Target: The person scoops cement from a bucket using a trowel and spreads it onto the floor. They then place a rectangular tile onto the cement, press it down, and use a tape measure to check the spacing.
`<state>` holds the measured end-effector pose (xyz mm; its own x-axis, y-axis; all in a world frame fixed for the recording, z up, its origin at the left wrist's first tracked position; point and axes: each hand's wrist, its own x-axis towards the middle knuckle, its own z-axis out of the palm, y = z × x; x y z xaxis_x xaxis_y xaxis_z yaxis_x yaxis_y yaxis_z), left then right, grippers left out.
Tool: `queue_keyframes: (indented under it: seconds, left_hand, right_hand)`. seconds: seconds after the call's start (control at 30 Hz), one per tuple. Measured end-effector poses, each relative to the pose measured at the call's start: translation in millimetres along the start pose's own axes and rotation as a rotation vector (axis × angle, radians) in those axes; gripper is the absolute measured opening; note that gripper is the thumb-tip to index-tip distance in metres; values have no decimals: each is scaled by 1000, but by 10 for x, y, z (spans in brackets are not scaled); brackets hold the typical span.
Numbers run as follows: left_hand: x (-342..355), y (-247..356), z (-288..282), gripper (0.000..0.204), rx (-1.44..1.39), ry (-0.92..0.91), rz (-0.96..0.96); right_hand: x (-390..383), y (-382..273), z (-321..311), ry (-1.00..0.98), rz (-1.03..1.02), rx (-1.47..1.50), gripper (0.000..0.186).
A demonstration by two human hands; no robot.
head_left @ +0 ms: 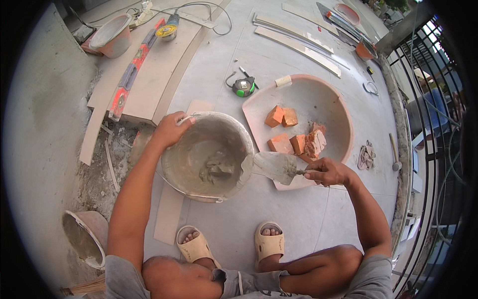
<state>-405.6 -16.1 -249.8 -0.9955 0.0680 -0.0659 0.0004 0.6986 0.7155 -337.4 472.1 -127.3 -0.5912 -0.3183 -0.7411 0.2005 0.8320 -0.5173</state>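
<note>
My left hand [173,129] is closed on the far left rim of a mortar-caked bucket [172,167]. Wet grey mortar [219,167] lies inside it, heaped toward the right. In my right hand [326,172] is the handle of a trowel [276,165]. Its smeared blade points left, with the tip close to the bucket's right rim; whether they touch I cannot tell. Behind the trowel sits a wide, shallow pinkish basin [331,104] holding several broken pieces of orange brick [281,144].
Beyond the bucket lie a tape measure [243,86] and a pencil. On the left step are a red spirit level [130,74], an angle grinder [169,29] and a bucket [112,37]. Another bucket [89,234] tilts at lower left. A hammer [395,152] and rag [366,155] lie right.
</note>
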Motion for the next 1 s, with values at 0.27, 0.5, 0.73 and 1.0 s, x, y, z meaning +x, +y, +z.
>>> queue_keyframes:
  seconds: [0.27, 0.5, 0.73, 1.0]
  left_hand:
    - [-73, -86, -133, 47, -147, 107, -76]
    - [-804, -234, -533, 36, -181, 242, -189]
    - [-1781, -168, -824, 29, -54, 175, -416]
    - [-3256, -128, -927, 27, -67, 317, -805]
  right_hand:
    - [615, 477, -726, 671, -46, -578, 29]
    - [2001, -468, -976, 801, -349, -544, 25]
    - [3797, -1305, -1209, 872, -240, -453, 24]
    - [4448, -1535, -1030, 775, 148, -324, 32]
